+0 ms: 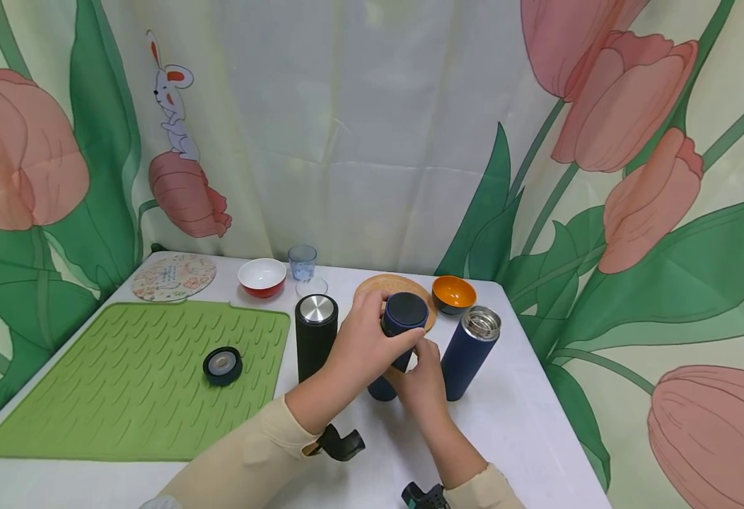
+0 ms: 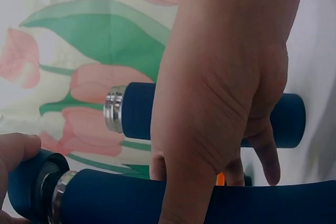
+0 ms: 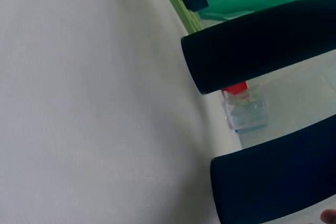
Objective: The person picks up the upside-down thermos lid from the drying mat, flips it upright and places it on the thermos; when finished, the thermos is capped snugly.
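In the head view my left hand [image 1: 372, 336] grips the dark lid [image 1: 407, 311] of a navy vacuum flask [image 1: 382, 389]. My right hand [image 1: 424, 385] holds that flask's body below the lid. The left wrist view shows the lid [image 2: 26, 187] tilted at the mouth, with a strip of steel neck [image 2: 60, 195] visible beside it. To the right stands a second navy flask [image 1: 470, 357], lidless, its steel mouth showing. A black flask [image 1: 317, 339] with a steel-topped lid is upright on the left, near my left forearm.
A round black lid [image 1: 222, 365] lies on the green drying mat [image 1: 155, 382]. Farther back are a red-and-white bowl [image 1: 262, 276], a clear glass [image 1: 302, 261], a glass disc [image 1: 311, 286], a floral round mat [image 1: 175, 277], a wooden board [image 1: 378, 283] and an orange bowl [image 1: 454, 293].
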`<state>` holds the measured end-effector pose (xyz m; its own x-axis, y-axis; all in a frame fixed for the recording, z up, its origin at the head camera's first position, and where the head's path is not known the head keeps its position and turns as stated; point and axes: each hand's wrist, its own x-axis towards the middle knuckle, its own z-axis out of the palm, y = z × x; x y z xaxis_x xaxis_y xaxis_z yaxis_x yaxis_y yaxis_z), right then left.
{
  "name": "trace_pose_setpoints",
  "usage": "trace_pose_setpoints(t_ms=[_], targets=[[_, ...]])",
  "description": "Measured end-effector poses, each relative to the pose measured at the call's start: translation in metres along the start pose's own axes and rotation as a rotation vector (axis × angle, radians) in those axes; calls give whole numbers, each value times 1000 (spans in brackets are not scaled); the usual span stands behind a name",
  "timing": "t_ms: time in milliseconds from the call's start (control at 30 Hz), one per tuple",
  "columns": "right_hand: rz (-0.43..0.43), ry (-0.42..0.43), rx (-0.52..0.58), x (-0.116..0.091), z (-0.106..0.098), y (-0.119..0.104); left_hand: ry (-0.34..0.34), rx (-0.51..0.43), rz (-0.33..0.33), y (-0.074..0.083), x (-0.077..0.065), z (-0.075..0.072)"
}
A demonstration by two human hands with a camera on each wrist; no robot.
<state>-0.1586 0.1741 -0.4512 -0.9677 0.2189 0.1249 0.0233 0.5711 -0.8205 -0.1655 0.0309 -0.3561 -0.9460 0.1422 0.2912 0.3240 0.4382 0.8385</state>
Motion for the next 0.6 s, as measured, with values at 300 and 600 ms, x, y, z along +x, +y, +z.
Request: trace_pose_setpoints(t_ms=[300, 600], targets=[[-5, -2, -37, -5, -1, 0, -14, -31, -46, -11, 4, 4], [-11, -14, -46, -5, -3, 0, -109, -165, -115, -23, 7, 1]])
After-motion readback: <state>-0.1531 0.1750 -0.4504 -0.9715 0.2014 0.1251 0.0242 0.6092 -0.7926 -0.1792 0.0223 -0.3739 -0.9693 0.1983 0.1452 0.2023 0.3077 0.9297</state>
